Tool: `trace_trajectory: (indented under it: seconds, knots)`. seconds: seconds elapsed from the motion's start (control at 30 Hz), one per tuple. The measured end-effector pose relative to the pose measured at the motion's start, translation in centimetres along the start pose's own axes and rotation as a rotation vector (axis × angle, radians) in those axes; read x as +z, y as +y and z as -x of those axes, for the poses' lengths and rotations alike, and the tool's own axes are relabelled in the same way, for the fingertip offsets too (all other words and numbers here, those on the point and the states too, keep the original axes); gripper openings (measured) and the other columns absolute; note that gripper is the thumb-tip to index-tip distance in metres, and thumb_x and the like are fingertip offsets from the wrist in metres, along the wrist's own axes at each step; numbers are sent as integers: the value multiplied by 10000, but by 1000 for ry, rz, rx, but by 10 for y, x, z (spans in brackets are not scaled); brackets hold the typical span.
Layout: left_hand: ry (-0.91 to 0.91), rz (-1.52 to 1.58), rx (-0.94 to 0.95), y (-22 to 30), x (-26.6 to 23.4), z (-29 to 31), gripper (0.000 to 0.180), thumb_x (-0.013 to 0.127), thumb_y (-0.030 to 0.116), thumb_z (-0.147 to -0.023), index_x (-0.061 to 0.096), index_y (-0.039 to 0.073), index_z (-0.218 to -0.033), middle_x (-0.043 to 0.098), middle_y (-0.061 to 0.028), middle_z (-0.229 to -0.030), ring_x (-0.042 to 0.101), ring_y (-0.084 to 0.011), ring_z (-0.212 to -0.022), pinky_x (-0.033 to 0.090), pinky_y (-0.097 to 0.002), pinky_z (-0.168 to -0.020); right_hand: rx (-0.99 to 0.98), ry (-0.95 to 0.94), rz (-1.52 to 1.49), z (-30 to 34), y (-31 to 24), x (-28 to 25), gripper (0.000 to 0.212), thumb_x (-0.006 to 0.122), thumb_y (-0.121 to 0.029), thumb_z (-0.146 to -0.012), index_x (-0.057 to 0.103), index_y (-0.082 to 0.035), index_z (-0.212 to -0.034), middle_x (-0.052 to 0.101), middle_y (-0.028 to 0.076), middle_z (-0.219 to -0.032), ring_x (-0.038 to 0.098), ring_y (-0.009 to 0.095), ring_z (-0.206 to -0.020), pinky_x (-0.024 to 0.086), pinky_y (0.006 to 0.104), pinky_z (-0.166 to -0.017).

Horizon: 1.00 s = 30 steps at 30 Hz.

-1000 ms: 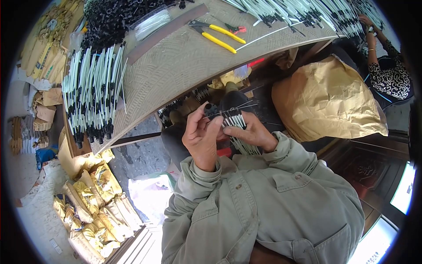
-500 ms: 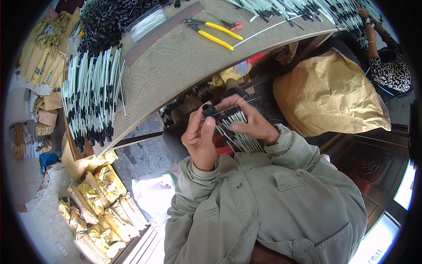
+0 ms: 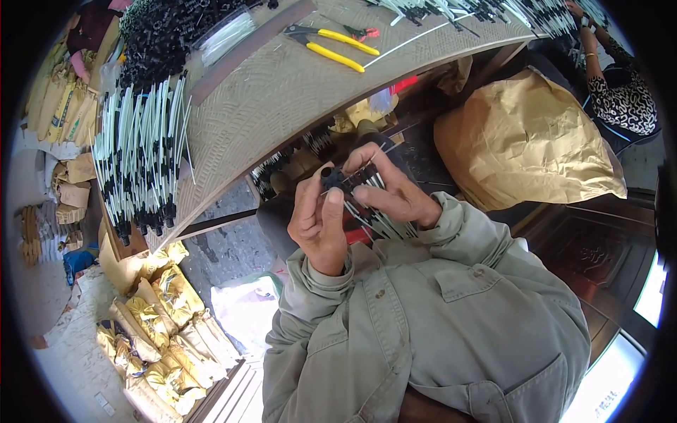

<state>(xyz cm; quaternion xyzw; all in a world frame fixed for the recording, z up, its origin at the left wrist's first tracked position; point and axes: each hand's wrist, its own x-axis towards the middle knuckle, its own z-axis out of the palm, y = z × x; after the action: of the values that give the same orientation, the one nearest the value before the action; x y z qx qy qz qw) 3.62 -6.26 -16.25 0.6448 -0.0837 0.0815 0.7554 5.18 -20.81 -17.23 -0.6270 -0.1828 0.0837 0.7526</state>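
Note:
In front of my chest, my left hand (image 3: 319, 227) grips a black plastic fitting (image 3: 330, 176) with a round opening, thumb pressed against its side. Close beside it, my right hand (image 3: 396, 196) is closed, thumb and bent fingers around thin white sticks (image 3: 386, 225) whose lower ends fan out beneath the palm. A thin rod crosses near the right fingertips. Where the sticks meet the fitting is hidden by my fingers. On the table, a pile of similar white sticks with black ends (image 3: 141, 148) lies at the left.
Yellow-handled cutters (image 3: 335, 55) and a red-handled tool (image 3: 363, 32) lie on the table (image 3: 240, 116). Black fittings (image 3: 166, 42) are heaped behind. A large brown paper bag (image 3: 525, 144) stands right, near a co-worker's arm (image 3: 592, 60). Wrapped packages (image 3: 166, 331) fill a box lower left.
My right fingers have curled in more over the sticks, and both hands stay close together. The whole view has shifted slightly. A person with a pink sleeve now shows at the upper left.

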Motion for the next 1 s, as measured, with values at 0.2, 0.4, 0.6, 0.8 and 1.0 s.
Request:
trace_trajectory:
  seconds: [0.2,0.4,0.6,0.8,1.0]
  knots:
    - [-42,60,-131,6,0,-2,297,479,74,-888,496,-78,-1143,566,-88,-1038,514,-124,-932,392,-231,-840,164,-5,-73,4,-3,-4,159,534,-138,-860,455,-30,-946,453,9,-877,410,67,-812,360,227,-716]
    - [-101,187,-155,-1,-9,-1,344,493,115,-894,482,-75,-1180,551,-152,-1149,542,-175,-995,410,-303,-890,54,19,68,9,-7,-8,125,573,-106,-846,509,-10,-895,482,-25,-715,425,49,-665,368,209,-594]
    - [-215,301,-191,2,-13,-2,336,482,121,-898,489,-75,-1171,547,-145,-1157,541,-178,-998,403,-310,-899,131,-56,-78,12,-8,-10,166,574,-106,-847,533,-7,-973,517,-2,-709,450,57,-648,384,221,-581]
    - [-127,133,-126,6,-5,1,349,483,141,-896,489,-90,-1158,560,-130,-1105,540,-172,-971,403,-293,-881,26,81,149,16,-9,-2,179,587,-103,-835,527,-8,-974,530,1,-723,465,57,-668,394,225,-598]
    - [-190,17,-86,8,-7,2,353,459,156,-899,492,-102,-1139,558,-129,-1065,525,-163,-962,393,-285,-872,77,102,-26,19,-7,-3,163,601,-70,-799,527,-16,-934,534,5,-805,473,55,-731,392,217,-642]
